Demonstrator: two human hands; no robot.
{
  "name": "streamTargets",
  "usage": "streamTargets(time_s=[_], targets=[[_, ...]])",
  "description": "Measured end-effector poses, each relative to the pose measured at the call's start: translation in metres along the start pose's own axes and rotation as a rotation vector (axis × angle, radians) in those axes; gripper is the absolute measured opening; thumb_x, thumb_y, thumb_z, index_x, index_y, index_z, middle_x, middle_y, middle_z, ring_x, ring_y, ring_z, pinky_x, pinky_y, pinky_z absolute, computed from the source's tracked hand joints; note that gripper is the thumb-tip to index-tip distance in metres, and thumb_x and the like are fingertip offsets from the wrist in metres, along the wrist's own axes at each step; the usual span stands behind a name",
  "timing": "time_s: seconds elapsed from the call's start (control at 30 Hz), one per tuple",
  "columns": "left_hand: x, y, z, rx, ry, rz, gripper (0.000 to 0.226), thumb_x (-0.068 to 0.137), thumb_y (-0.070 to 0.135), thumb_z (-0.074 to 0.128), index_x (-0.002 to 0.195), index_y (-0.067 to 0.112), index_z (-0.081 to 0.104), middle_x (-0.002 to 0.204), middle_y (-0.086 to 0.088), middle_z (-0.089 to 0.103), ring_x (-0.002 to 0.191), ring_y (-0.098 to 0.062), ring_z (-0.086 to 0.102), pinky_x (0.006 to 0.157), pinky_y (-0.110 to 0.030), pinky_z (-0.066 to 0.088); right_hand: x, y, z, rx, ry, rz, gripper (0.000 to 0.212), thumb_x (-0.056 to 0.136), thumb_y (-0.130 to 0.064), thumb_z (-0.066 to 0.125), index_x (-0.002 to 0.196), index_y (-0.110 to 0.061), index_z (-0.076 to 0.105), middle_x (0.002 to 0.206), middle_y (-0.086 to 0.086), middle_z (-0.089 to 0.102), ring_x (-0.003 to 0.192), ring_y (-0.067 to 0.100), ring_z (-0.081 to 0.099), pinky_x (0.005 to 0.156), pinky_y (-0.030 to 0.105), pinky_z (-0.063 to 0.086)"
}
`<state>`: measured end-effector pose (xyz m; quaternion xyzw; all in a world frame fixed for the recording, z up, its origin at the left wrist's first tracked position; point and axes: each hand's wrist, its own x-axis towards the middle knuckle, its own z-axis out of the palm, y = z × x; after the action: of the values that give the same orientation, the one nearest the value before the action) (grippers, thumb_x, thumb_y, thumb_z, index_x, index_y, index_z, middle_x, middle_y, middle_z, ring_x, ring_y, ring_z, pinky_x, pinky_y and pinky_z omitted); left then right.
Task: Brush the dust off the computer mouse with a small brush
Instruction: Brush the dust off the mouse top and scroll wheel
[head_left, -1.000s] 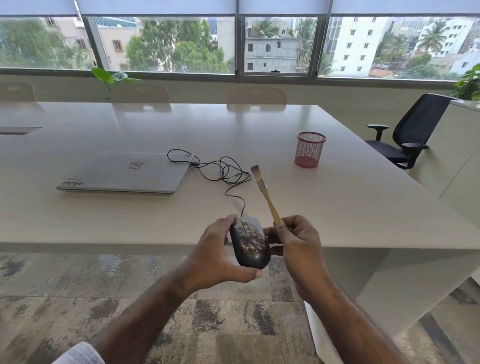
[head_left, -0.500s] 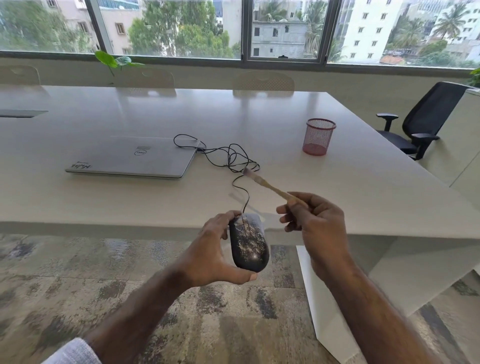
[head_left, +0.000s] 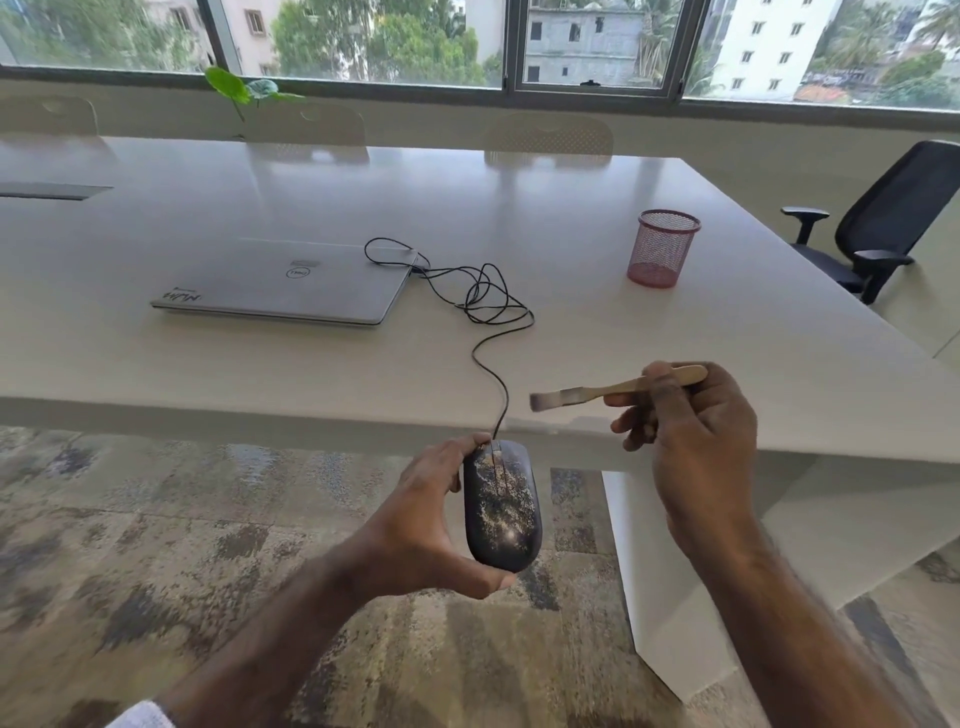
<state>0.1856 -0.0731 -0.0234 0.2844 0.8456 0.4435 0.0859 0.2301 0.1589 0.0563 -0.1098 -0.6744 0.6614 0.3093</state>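
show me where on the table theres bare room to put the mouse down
The white table is bare along its near edge below the closed silver laptop, and between the tangled black cable and the red mesh cup. The far half by the window is bare too. It is crowded only where the cable loops beside the laptop's right edge.

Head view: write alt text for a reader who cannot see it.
A person's left hand holds a dusty black wired mouse off the near edge of a white table, while the right hand holds a small wooden brush above it, not touching. A closed laptop lies behind.
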Motion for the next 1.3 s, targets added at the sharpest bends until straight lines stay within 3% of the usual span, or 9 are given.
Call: streamTargets(time_s=[0.07, 0.37, 0.5, 0.6, 0.73, 0.87, 1.03, 1.17, 1.3], targets=[[-0.003, -0.003, 0.004, -0.019, -0.015, -0.019, 0.119, 0.044, 0.05, 0.091, 0.148, 0.045, 0.034, 0.135, 0.029, 0.041, 0.122, 0.015, 0.039, 0.096, 0.001, 0.034, -0.005, 0.001, 0.0, -0.043, -0.008, -0.04, 0.015, 0.106, -0.013, 0.05, 0.093, -0.019, 0.056, 0.067, 0.005, 0.074, 0.052, 0.018, 0.061, 0.045, 0.026, 0.049], [-0.011, -0.01, 0.01, -0.051, -0.072, -0.033, 0.126, 0.046, 0.042, 0.092, 0.155, 0.029, 0.031, 0.135, 0.029, 0.039, 0.126, 0.01, 0.039, 0.1, 0.002, 0.033, -0.022, 0.016, 0.007, -0.191, -0.062, -0.068, 0.02, 0.105, -0.012, 0.05, 0.092, -0.027, 0.052, 0.071, 0.012, 0.071, 0.051, 0.011, 0.06, 0.047, 0.019, 0.046], [-0.012, -0.014, 0.013, -0.044, -0.063, -0.027, 0.125, 0.046, 0.041, 0.093, 0.154, 0.029, 0.032, 0.134, 0.027, 0.042, 0.125, 0.007, 0.042, 0.098, 0.001, 0.034, -0.025, 0.025, 0.007, -0.28, -0.104, -0.042, 0.015, 0.105, -0.014, 0.05, 0.094, -0.023, 0.053, 0.071, 0.007, 0.071, 0.056, 0.017, 0.062, 0.052, 0.032, 0.05], [-0.012, -0.017, 0.015, -0.047, -0.063, -0.021, 0.121, 0.045, 0.042, 0.092, 0.151, 0.034, 0.034, 0.132, 0.028, 0.044, 0.126, 0.002, 0.044, 0.098, -0.001, 0.036, -0.025, 0.026, 0.004, -0.351, -0.109, -0.064, 0.012, 0.105, -0.015, 0.05, 0.096, -0.021, 0.054, 0.071, 0.003, 0.072, 0.06, 0.019, 0.065, 0.058, 0.041, 0.054], [-0.01, -0.017, 0.016, -0.041, -0.068, -0.01, 0.114, 0.047, 0.041, 0.093, 0.145, 0.045, 0.034, 0.131, 0.032, 0.045, 0.127, 0.005, 0.043, 0.098, 0.0, 0.035, -0.024, 0.023, 0.005, -0.31, -0.07, -0.106, 0.019, 0.105, -0.016, 0.051, 0.091, -0.03, 0.052, 0.071, 0.005, 0.071, 0.055, 0.011, 0.063, 0.053, 0.032, 0.051], [-0.009, -0.018, 0.015, -0.053, -0.075, -0.014, 0.117, 0.047, 0.04, 0.092, 0.149, 0.037, 0.035, 0.131, 0.034, 0.043, 0.126, 0.008, 0.042, 0.097, 0.002, 0.033, -0.024, 0.025, 0.006, -0.346, -0.122, -0.078, 0.01, 0.104, -0.014, 0.05, 0.096, -0.019, 0.054, 0.073, 0.008, 0.071, 0.059, 0.016, 0.065, 0.057, 0.04, 0.054], [-0.009, -0.017, 0.014, -0.033, -0.068, -0.013, 0.106, 0.047, 0.039, 0.091, 0.132, 0.062, 0.031, 0.124, 0.041, 0.042, 0.124, 0.01, 0.042, 0.095, 0.003, 0.033, -0.023, 0.025, 0.004, -0.351, -0.088, -0.127, 0.011, 0.104, -0.017, 0.05, 0.095, -0.023, 0.054, 0.074, 0.006, 0.071, 0.058, 0.01, 0.065, 0.056, 0.034, 0.054], [-0.007, -0.018, 0.015, -0.047, -0.059, -0.012, 0.108, 0.047, 0.034, 0.093, 0.132, 0.064, 0.032, 0.125, 0.036, 0.045, 0.123, 0.005, 0.046, 0.095, 0.002, 0.034, -0.025, 0.025, 0.009, -0.297, -0.101, -0.116, 0.021, 0.104, -0.014, 0.051, 0.091, -0.03, 0.053, 0.069, 0.003, 0.071, 0.054, 0.011, 0.062, 0.051, 0.031, 0.051], [-0.008, -0.021, 0.015, -0.048, -0.061, -0.009, 0.112, 0.048, 0.029, 0.096, 0.128, 0.071, 0.031, 0.125, 0.037, 0.046, 0.123, 0.004, 0.047, 0.097, 0.0, 0.035, -0.026, 0.029, 0.006, -0.355, -0.1, -0.122, 0.023, 0.104, -0.014, 0.051, 0.09, -0.032, 0.051, 0.072, 0.004, 0.071, 0.056, 0.003, 0.064, 0.056, 0.032, 0.052]])
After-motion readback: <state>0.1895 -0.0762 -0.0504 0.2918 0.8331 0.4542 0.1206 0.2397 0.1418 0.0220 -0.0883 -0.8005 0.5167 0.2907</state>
